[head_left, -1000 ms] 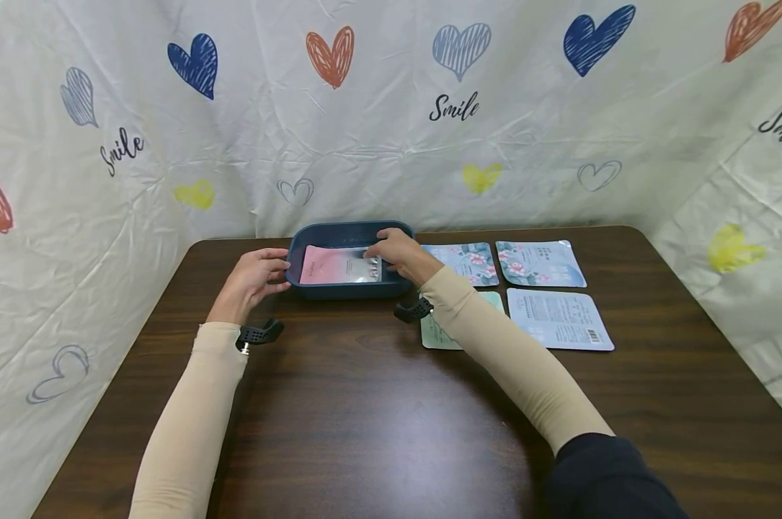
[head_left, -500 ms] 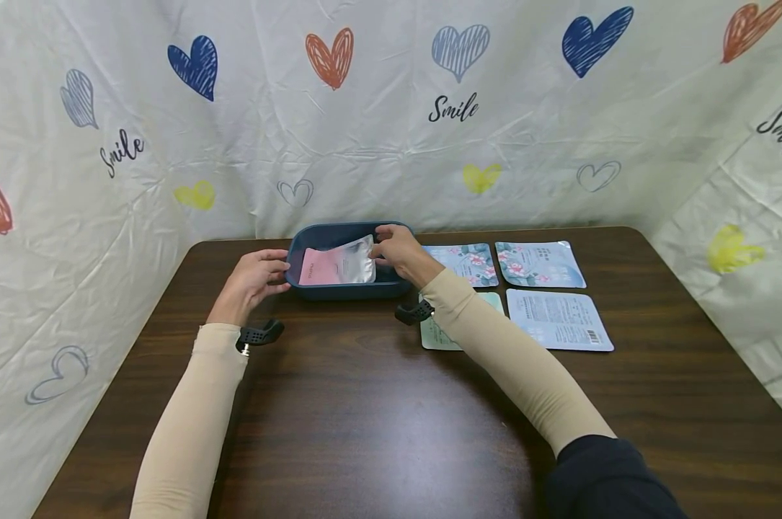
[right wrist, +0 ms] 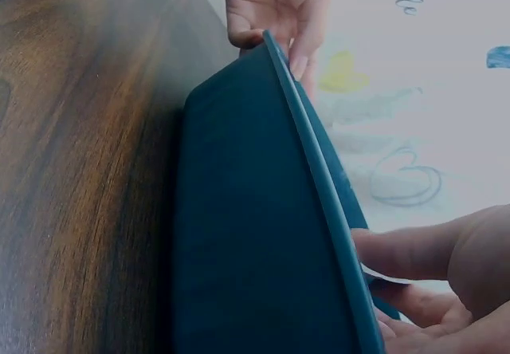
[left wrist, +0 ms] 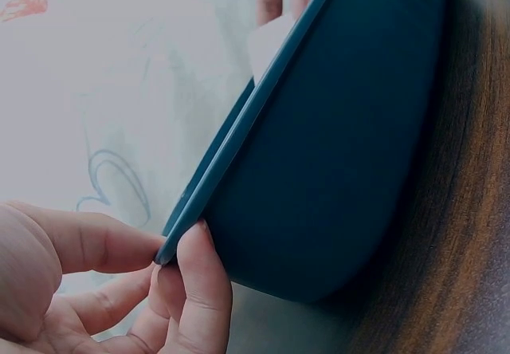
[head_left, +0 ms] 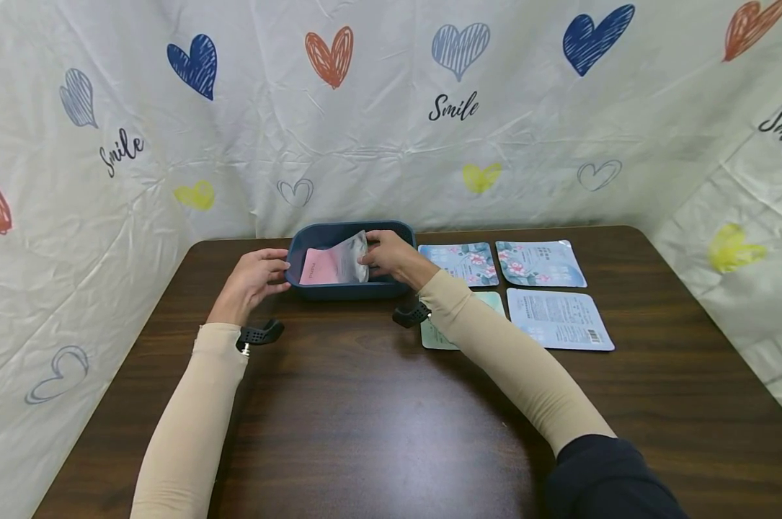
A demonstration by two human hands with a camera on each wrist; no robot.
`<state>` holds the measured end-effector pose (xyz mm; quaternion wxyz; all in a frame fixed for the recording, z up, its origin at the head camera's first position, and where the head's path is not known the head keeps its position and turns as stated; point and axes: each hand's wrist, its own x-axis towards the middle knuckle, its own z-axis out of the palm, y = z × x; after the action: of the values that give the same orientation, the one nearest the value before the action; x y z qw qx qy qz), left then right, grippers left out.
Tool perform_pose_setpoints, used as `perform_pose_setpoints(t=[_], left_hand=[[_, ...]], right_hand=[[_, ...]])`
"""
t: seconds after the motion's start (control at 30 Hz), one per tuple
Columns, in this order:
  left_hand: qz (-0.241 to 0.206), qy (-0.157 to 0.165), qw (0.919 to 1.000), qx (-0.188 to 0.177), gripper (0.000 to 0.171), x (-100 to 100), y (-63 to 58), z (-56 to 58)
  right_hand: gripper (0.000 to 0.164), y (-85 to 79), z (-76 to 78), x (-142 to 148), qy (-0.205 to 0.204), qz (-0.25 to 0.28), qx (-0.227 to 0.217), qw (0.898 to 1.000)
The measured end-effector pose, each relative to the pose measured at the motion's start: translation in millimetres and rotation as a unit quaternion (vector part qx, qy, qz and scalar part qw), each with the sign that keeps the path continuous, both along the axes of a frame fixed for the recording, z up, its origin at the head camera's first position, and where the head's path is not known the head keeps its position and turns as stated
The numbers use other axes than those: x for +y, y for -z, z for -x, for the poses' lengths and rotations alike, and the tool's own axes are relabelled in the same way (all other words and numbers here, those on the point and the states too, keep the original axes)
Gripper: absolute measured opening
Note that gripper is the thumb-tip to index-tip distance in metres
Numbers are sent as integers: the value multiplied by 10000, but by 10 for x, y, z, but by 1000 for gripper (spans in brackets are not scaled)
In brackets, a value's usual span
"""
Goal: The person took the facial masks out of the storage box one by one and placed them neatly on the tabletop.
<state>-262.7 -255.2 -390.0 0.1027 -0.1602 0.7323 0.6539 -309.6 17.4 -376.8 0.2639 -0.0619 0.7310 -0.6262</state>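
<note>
A dark blue plastic basin stands at the back of the table. My left hand pinches the rim at its left end between thumb and fingers. Inside the basin lies a pink and silver sheet mask packet. My right hand reaches in over the basin and pinches the packet's silver right end, which is bent up while the pink end stays low. In the right wrist view the basin wall hides the packet and the right fingertips partly.
To the right of the basin lie two blue flowered packets, one nearer and one farther right. In front of them are a pale blue packet with printed text and a green packet, partly under the right sleeve. A white cloth hangs behind.
The packet's right end lay flat with the right hand at it; it has been raised and bent leftward. My right hand has shifted slightly left. The left hand has stayed on the rim.
</note>
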Motion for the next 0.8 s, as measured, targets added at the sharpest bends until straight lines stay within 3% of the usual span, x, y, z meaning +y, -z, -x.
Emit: perform_pose_setpoints(t=[0.13, 0.33, 0.43, 0.8], left_hand=[[-23, -18, 10000, 31, 45, 9, 5, 8], [-52, 3, 10000, 53, 45, 20, 8, 5], [-13, 49, 10000, 20, 45, 15, 10, 4], [83, -5, 10000, -41, 45, -1, -3, -1]], right_hand=[[68, -23, -13, -7, 7, -104, -61, 9999], [39, -24, 17, 35, 292, -473, 141, 9984], [33, -42, 31, 73, 422, -420, 186, 9981], [40, -159, -19, 274, 684, 7, 246, 9974]])
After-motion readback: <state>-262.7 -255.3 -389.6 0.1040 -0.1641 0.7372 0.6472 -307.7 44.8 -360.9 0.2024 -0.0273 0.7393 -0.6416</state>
